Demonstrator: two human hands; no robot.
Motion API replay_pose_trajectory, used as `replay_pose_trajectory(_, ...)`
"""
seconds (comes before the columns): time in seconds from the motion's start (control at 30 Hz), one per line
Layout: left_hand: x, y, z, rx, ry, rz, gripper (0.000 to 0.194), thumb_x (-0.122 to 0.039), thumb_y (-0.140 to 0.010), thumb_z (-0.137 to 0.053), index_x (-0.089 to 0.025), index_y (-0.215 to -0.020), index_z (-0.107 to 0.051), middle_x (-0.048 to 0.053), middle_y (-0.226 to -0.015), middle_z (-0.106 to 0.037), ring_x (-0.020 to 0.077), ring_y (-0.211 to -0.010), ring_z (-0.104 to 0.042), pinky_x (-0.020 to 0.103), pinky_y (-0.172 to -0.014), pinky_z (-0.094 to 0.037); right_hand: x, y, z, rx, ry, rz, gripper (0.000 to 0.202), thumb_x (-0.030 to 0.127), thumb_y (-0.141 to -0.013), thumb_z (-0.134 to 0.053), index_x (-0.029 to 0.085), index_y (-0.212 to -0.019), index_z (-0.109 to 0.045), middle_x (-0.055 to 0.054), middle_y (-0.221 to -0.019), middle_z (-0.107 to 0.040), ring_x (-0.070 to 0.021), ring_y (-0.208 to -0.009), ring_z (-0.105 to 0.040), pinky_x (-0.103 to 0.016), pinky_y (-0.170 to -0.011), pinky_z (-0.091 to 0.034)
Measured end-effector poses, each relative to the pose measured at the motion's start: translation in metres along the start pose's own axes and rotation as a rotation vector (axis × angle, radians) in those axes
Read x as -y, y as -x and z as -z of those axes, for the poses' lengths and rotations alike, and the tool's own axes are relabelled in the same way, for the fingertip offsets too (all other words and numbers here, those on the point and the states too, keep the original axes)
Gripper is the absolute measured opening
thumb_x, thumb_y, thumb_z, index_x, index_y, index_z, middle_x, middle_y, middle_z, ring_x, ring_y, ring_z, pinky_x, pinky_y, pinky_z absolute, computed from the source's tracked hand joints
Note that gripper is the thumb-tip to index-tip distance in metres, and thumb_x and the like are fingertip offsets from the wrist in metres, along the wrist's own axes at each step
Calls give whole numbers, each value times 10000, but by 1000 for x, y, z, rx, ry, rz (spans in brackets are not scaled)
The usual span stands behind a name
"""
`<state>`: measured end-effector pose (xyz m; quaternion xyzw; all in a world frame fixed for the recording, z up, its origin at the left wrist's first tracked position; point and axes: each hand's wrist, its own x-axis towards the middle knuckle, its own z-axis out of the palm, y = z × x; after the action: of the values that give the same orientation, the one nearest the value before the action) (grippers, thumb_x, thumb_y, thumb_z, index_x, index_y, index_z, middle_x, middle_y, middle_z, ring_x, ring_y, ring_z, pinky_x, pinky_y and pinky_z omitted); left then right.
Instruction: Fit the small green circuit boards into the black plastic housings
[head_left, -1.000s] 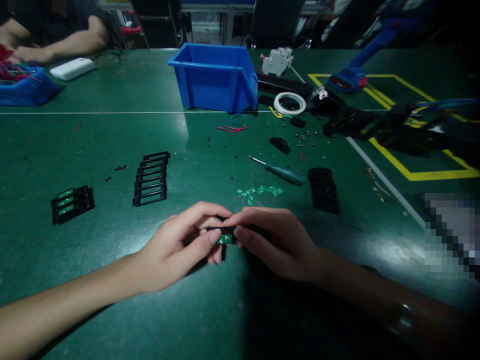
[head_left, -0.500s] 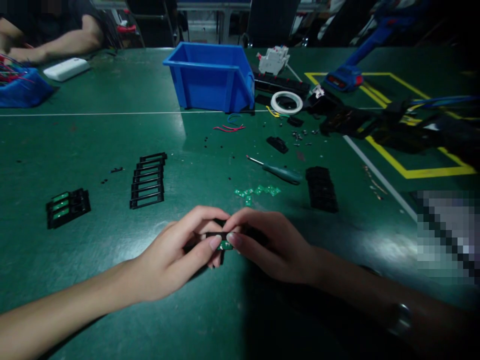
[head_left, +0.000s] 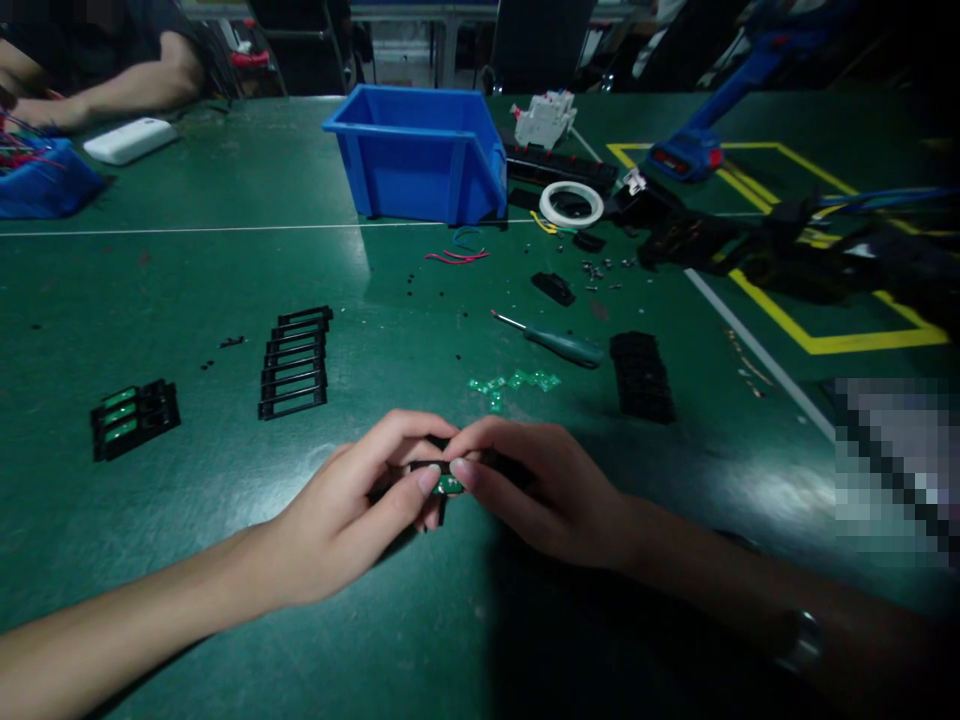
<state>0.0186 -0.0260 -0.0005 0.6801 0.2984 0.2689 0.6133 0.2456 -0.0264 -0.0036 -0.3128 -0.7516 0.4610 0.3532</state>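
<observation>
My left hand [head_left: 360, 510] and my right hand [head_left: 544, 490] meet low in the middle of the view, both closed on one small black plastic part with a green circuit board [head_left: 449, 485] in it. Both thumbs press at the board's near side, while curled fingers hide most of the black part. Just beyond my fingers lie several small green boards [head_left: 517, 380]. To the left is a row of black frames [head_left: 295, 362], and farther left some black housings [head_left: 135, 418] hold green boards. A stack of black parts [head_left: 643, 377] lies to the right.
A green-handled screwdriver [head_left: 559, 345] lies beyond the loose boards. Farther back stand a blue bin [head_left: 420, 160], a white tape roll [head_left: 571, 204] and a blue power tool [head_left: 690, 150]. Screws [head_left: 598, 268] are scattered nearby. Another person's arm [head_left: 127, 95] rests at the far left.
Almost nothing differs. My thumbs have shifted slightly on the small part, and the whole view has moved a touch.
</observation>
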Motion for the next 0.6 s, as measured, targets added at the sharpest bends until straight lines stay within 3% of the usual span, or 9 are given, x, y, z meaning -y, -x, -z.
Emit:
replay_pose_trajectory(0.27, -3, -3, 1, -6, 17, 33, 248, -298, -1089, -405, -226, -1315, -478, 20, -868, -655, 145, -772, -631, 290, -707, -500, 7, -5, -3, -6, -112, -1, 202, 170, -1039, -497, 144, -915, -654, -30, -854, -714, -112, -757, -657, -230, -716, -500)
replay_pose_trajectory(0.43, -6, -5, 1, 6, 27, 75, 249, -312, -1093, -386, -220, -1296, -496, 14, -853, -638, 144, -775, -612, 287, -728, -494, 9, -3, -7, -63, -85, -55, 203, 188, -1031, -530, 147, -876, -655, 3, -777, -684, -89, -670, -604, -205, -622, -452)
replay_pose_trajectory(0.6, -6, -6, 0, -6, 71, 72, 243, -310, -1079, -420, -205, -1275, -519, 32, -909, -658, 135, -754, -601, 264, -703, -499, 10, -1, -9, -79, -160, -93, 201, 209, -1040, -523, 145, -903, -656, -1, -794, -689, -87, -699, -632, -192, -638, -479)
